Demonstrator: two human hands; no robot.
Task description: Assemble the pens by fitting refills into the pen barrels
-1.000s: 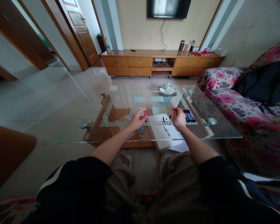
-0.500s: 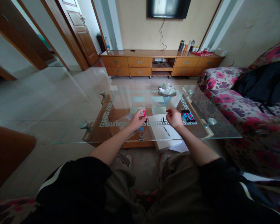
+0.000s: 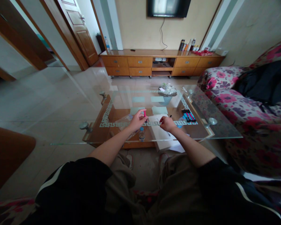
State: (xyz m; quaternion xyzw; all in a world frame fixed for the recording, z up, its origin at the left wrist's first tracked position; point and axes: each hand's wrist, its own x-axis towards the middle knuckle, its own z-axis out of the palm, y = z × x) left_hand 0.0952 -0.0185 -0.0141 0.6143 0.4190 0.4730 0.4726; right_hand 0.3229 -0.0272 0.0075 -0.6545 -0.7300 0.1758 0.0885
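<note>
My left hand [image 3: 138, 120] is closed over the glass table, pinching a pink pen [image 3: 145, 113] with a black lower end, held roughly upright. To its right, my right hand [image 3: 168, 124] has its fingers pinched together above a white sheet of paper [image 3: 158, 132]. A thin tip pokes out left of those fingers and a short black end [image 3: 170, 116] shows above the hand; whether they are one piece I cannot tell. Several pens [image 3: 189, 116] with black, pink and blue parts lie in a row further right. A small bottle [image 3: 141, 134] shows near my left wrist.
The glass table [image 3: 224, 132] spans the middle, its lower shelf visible through it. Beyond its far side is a filled waste basket [image 3: 167, 100]. A flowered sofa [image 3: 227, 100] with a black bag [image 3: 264, 82] stands right. A wooden TV cabinet [image 3: 140, 62] lines the wall.
My right hand has moved left and slightly down, closer to my left hand. The black end that was left of its fingers now shows above the hand. My left hand stays put.
</note>
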